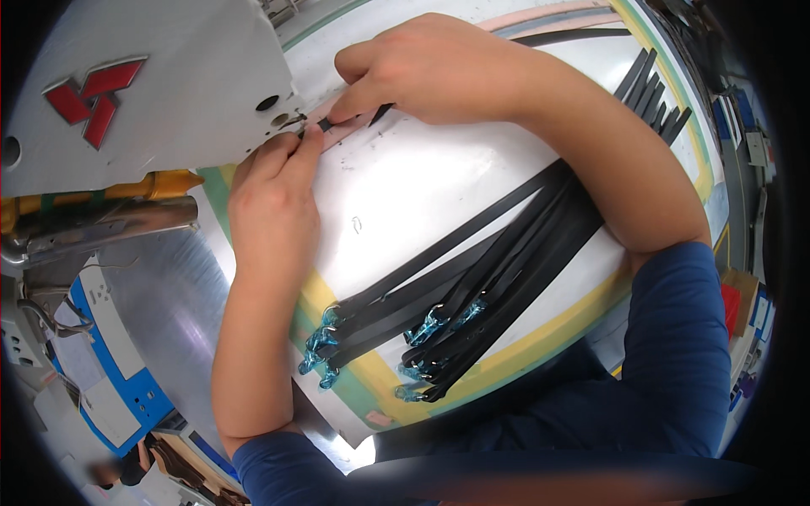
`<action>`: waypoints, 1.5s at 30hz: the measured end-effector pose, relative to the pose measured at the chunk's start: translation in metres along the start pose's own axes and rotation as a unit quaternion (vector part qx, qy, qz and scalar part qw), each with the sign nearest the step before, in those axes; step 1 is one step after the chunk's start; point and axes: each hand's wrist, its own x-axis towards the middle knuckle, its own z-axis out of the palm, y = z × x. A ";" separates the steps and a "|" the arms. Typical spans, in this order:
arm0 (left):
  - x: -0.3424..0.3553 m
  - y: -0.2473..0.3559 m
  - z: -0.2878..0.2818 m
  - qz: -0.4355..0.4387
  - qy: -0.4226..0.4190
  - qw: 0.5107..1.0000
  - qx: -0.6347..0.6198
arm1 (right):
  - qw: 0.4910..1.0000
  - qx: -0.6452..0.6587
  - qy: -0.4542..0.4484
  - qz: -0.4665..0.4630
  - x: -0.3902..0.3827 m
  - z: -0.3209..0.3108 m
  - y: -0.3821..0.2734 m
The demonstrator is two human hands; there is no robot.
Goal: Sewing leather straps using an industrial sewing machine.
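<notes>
Close under the edge of a white machine head (194,101), both my hands meet over a thin black strap (381,115). My left hand (274,190) is closed, its thumb and fingertips pinching the strap near the machine. From the far side comes my right hand (430,72), closed too, with its fingertips pressed on the same strap and its fingers curled. Much of the strap is hidden under the right hand. A bundle of black straps (506,253) lies across the white table, passing below my right forearm. Their near ends carry metal rings wrapped in clear blue film (321,341).
Yellow and green tape (498,371) borders the white tabletop (405,202). Another black strap (574,36) lies at the far edge. A shiny metal cylinder (110,221) juts out at the left. A blue and white panel (118,363) stands lower left, with another person (131,465) beyond.
</notes>
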 end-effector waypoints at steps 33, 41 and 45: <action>-0.005 0.004 -0.004 0.008 -0.062 0.993 0.100 | 0.941 -0.116 -0.145 0.284 -0.029 -0.058 0.045; -0.007 0.008 -0.007 -0.026 -0.070 0.993 0.092 | 0.892 -0.216 -0.144 0.370 -0.114 -0.098 0.129; 0.000 0.009 0.006 -0.022 -0.068 0.995 0.065 | 0.844 -0.268 -0.164 0.434 -0.164 -0.125 0.170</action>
